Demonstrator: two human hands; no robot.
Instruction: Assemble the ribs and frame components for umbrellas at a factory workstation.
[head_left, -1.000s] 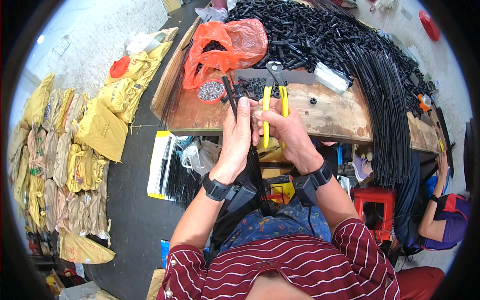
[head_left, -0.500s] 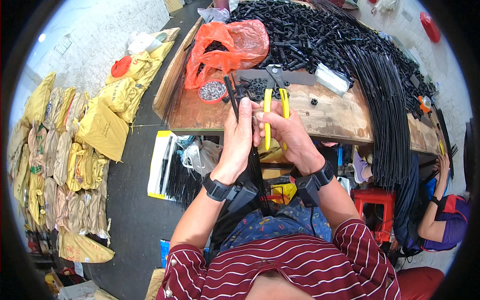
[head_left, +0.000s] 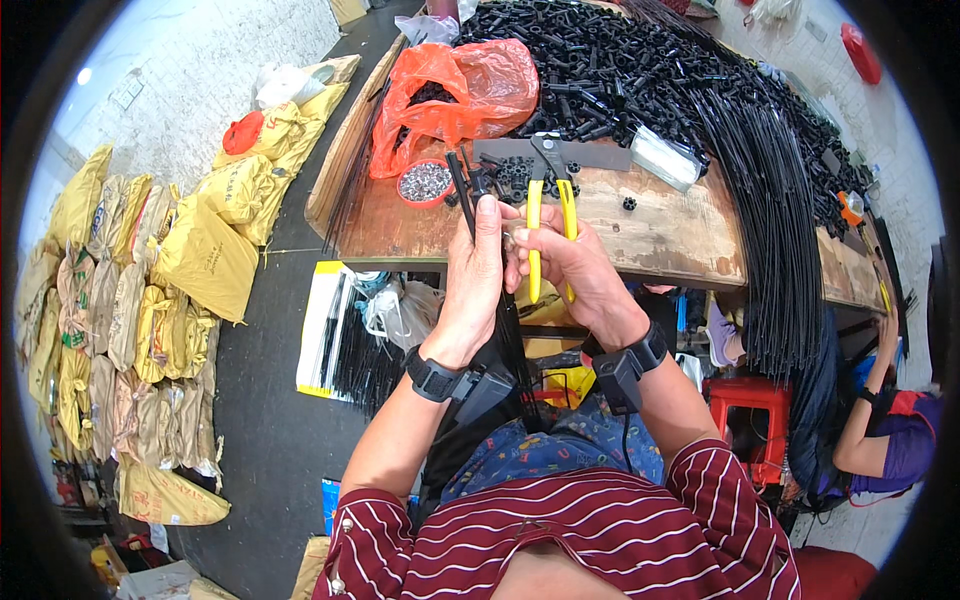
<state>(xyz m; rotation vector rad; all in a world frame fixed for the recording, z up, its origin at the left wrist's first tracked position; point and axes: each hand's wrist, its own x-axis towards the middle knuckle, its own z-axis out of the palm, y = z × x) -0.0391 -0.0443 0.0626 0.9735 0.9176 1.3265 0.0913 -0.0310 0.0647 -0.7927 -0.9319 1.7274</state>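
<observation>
My left hand (head_left: 473,276) grips a bundle of thin black rods (head_left: 462,185) that stick up past my fingers toward the wooden table (head_left: 660,235). My right hand (head_left: 572,268) is closed around yellow-handled pliers (head_left: 545,215), whose jaws point away from me over the table's near edge. Both hands touch each other at the fingertips, just in front of a small round dish of tiny metal parts (head_left: 425,182). The lower ends of the rods run down between my forearms and are partly hidden.
An orange plastic bag (head_left: 455,95) lies at the table's left. A big heap of black plastic pieces (head_left: 620,70) and long black rods (head_left: 770,220) covers the far and right side. Yellow sacks (head_left: 190,235) line the floor at left. Another person (head_left: 885,430) sits at right beside a red stool (head_left: 750,410).
My hands have stayed together at the table's edge with the rods and pliers; only small finger shifts show.
</observation>
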